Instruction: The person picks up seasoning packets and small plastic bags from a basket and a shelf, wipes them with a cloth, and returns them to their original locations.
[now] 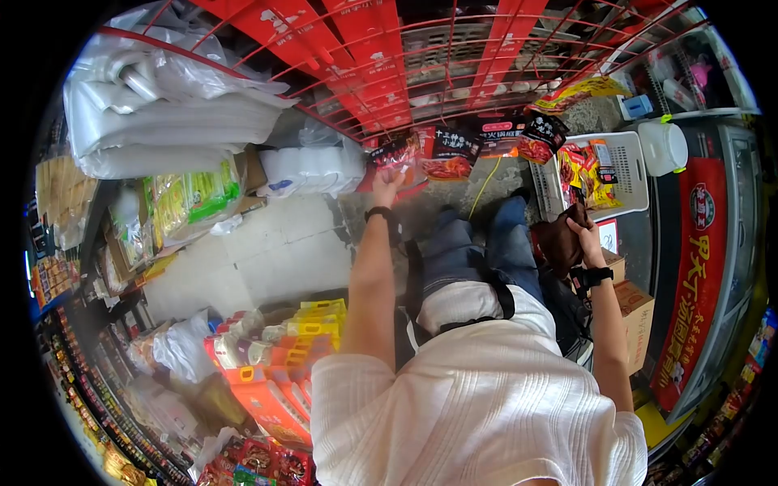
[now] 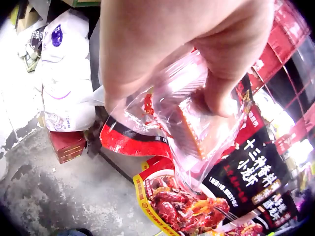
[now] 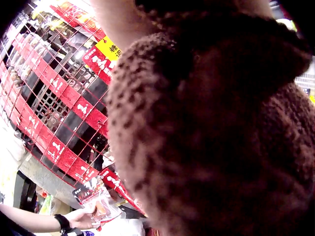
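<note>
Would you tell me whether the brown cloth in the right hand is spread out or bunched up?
Bunched up: the head view shows the brown cloth crumpled in the right hand, not spread flat.

Black pouch (image 2: 248, 179): 小龙虾 | red banner (image 1: 689, 287): 汤圆 | yellow tag (image 3: 108, 48): 糖

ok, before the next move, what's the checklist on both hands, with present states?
1. Left hand grips the clear plastic packet with red and black printing: ok, pinched.
2. Right hand grips the fuzzy dark brown cloth: ok.
3. Packet and cloth apart: ok.
4. Packet free of the black-and-red pouch with a crayfish picture: cannot tell, they overlap.
5. Right wrist view unobstructed: not ok, cloth fills much of it.
</note>
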The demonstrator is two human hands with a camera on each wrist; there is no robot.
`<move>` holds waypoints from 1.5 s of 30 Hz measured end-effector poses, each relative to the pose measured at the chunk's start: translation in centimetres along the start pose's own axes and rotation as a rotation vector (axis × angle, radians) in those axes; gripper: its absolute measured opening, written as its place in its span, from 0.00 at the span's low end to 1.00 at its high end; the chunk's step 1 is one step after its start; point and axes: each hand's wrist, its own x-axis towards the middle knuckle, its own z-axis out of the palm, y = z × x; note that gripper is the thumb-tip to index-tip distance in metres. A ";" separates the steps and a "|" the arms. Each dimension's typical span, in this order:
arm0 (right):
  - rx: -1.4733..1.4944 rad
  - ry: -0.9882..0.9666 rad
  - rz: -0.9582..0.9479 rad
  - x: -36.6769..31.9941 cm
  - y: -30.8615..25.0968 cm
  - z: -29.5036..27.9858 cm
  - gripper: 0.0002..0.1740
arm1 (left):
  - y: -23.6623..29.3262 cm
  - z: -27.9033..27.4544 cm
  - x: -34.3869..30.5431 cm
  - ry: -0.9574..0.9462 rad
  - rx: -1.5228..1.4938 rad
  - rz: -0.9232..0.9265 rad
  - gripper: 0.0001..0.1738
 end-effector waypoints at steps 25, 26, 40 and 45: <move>0.043 0.096 0.124 0.6 0.9 -3.9 0.17 | 0.6 1.9 0.7 0.486 0.213 0.027 0.30; 0.025 0.126 0.138 1.4 2.4 -5.3 0.20 | -1.2 1.8 1.4 0.452 0.198 0.071 0.28; 0.503 0.617 0.323 6.8 16.4 -14.6 0.26 | 10.3 22.1 -10.9 -0.788 0.355 -0.421 0.25; 0.684 0.665 0.364 16.6 23.1 -15.1 0.23 | 8.7 35.4 -12.0 -0.973 0.643 -0.237 0.21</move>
